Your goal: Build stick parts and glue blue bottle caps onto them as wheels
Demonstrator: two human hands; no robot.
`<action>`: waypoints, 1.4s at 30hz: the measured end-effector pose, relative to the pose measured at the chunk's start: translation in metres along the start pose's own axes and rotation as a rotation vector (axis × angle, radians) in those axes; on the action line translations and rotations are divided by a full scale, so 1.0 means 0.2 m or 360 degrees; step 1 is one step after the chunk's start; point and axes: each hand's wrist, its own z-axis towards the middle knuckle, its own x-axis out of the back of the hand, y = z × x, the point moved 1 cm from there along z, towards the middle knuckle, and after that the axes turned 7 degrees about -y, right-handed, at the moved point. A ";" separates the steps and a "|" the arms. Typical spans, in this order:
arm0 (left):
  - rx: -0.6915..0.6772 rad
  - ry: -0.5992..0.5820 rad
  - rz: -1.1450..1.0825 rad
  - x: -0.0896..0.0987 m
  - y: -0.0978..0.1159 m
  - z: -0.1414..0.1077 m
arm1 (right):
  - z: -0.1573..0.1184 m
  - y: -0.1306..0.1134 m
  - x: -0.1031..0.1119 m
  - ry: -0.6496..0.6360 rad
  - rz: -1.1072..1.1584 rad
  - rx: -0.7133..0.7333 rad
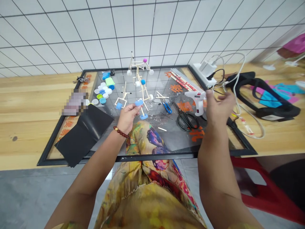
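My left hand [129,117] pinches a light blue bottle cap [138,102] between thumb and fingers, right by a model made of wooden sticks [143,92] and caps. Another blue cap [144,116] sits at the stick end below it. A smaller stick frame [124,96] stands to the left. Raised at the right, my right hand [220,105] has thumb and fingers apart, with nothing seen in it; some fingers are hidden. Beside it, partly covered, is a white glue gun [197,101]. Black-handled scissors [187,119] and blue-handled pliers [166,106] lie between the hands.
Loose bottle caps [105,90] and black sheets [83,135] lie left on the glass board [152,144]. Glue sticks [184,79] lie at the back. A power strip [202,76], white cables [243,68] and a black headset-like strap [274,109] are at the right.
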 end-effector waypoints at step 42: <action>-0.0253 -0.0512 0.0653 -0.11 0.01 -0.09 | -0.42 -0.65 -0.14 -0.1358 0.1138 0.0703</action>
